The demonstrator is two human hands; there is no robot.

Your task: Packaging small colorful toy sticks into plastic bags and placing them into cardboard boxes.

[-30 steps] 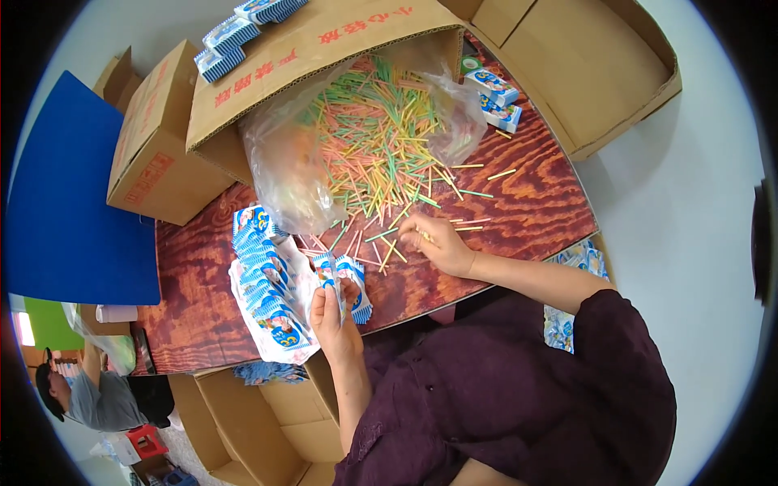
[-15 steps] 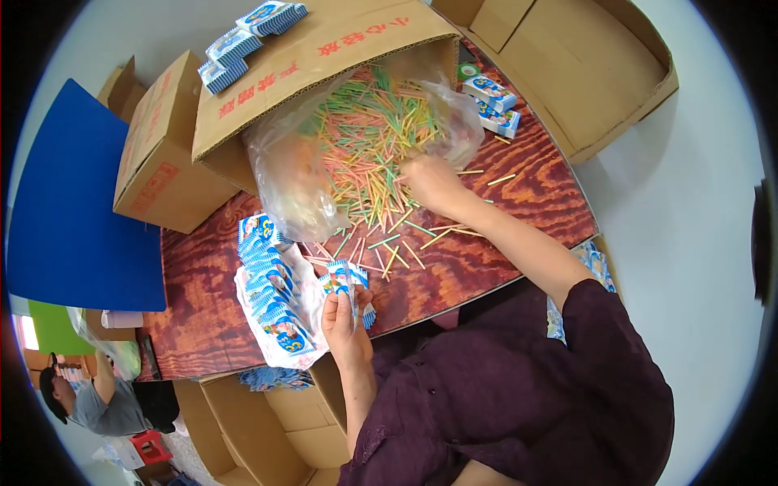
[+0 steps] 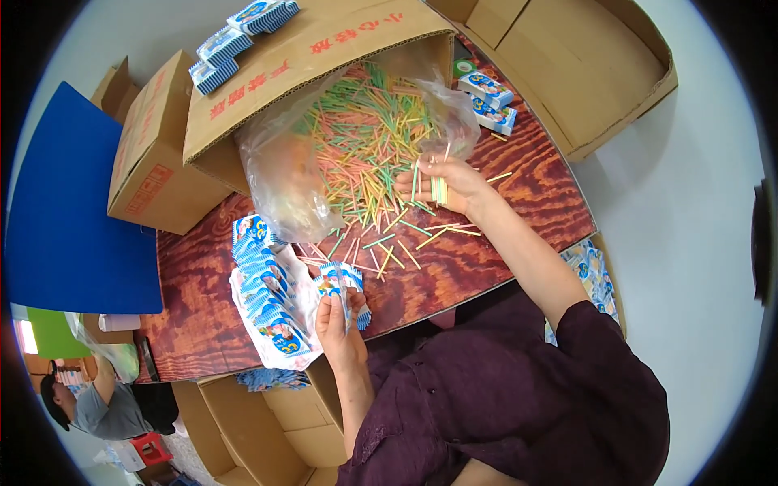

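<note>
My right hand (image 3: 458, 185) is turned palm up over the table, at the right edge of a heap of thin pastel sticks (image 3: 369, 138). A small bunch of pink, green and yellow sticks (image 3: 439, 191) lies across its fingers, some standing upright at the fingertips. Down near the front edge, my left hand (image 3: 340, 336) pinches a small blue-and-white packet (image 3: 330, 285); whether it is unsealed cannot be seen. More such packets lie beside that hand. The heap spills from a clear plastic bag (image 3: 279, 190) inside a cardboard box (image 3: 316, 61) lying on its side.
Left of my left hand, a row of blue-and-white packets (image 3: 263, 275) rests on white sheeting. Other packets (image 3: 490, 101) sit at the table's right edge. Cardboard boxes (image 3: 587, 65) stand around, one below the front edge (image 3: 284, 413). A person in grey (image 3: 113, 409) is at far left.
My right hand has come out of the heap slightly to the right and turned palm up, with sticks now showing in it. My left hand stays nearly in place with the packet.
</note>
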